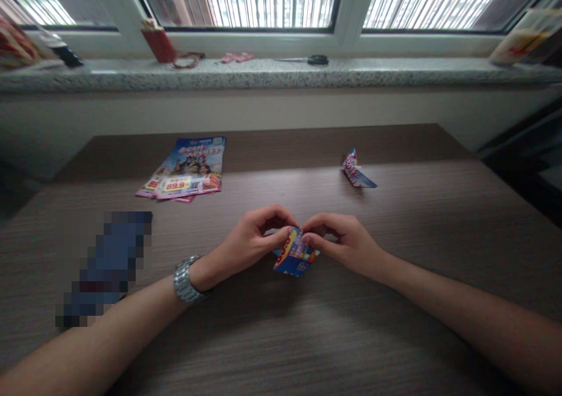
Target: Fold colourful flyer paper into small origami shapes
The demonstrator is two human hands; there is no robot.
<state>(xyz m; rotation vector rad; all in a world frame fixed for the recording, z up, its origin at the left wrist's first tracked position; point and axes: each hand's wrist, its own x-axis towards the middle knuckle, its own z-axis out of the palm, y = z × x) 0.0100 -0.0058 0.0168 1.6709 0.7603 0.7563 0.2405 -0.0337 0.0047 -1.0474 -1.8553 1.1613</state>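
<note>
Pinching a small folded paper [293, 261] from both sides, the left hand [248, 235] and right hand [345, 238] meet above the middle of the desk [263, 349]. The left thumb is against the paper's upper front, the bent fingers reaching round behind; the right thumb and forefinger nip its other edge. How the remaining fingers sit behind the paper I cannot tell. The paper is blue with yellow, red and white print, and its lower part slants down below the fingertips (whether it touches the desk is hard to see). A silver watch [187, 279] circles the left wrist.

Beyond the right hand, well apart from it, a second folded paper [351, 172] stands partly raised on the desk. Overlapping flyers [193, 170] lie beyond the left hand, toward the desk's far left. Nearer, beside the left forearm, is a dark blue object [109, 261], hidden by blocky blurring. On the stone sill [246, 81] under the window [272, 0] rest scissors [317, 60] and a red container [158, 43].
</note>
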